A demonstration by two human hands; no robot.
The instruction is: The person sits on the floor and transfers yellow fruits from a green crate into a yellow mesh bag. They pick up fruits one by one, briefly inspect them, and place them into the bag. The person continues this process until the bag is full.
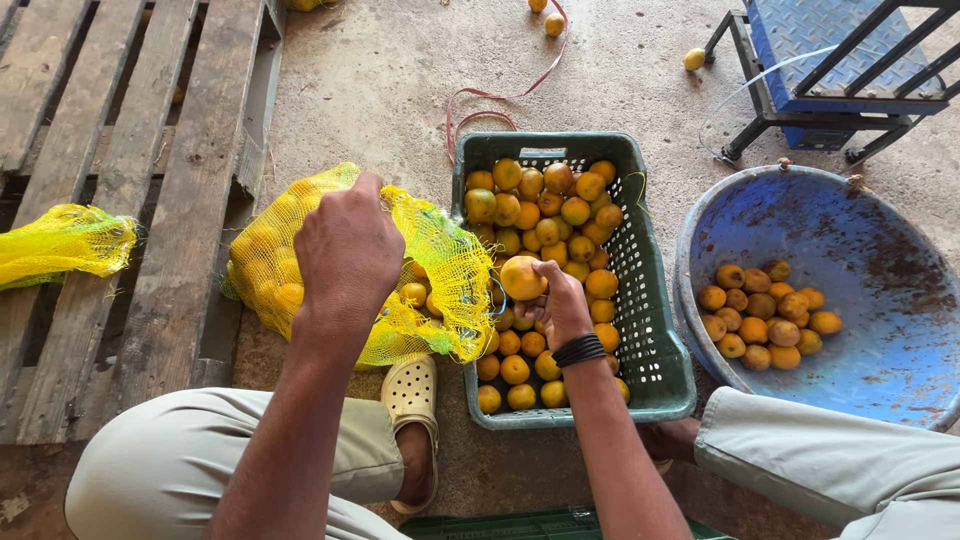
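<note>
Bent knees in pale trousers [200,470] frame both forearms. Right hand [560,305] grips one orange fruit [522,277] above the green crate [655,350], which is full of similar fruit. Left hand [348,250] pinches the mouth of a yellow mesh bag [440,255] partly filled with fruit, just beside the crate. A blue tub [860,240] with more fruit sits to the right, a wooden pallet [120,150] to the left.

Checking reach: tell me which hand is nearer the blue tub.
Right. The right hand holds a fruit over the green crate, beside the blue tub; the left hand grips the yellow net bag, farther away.
</note>
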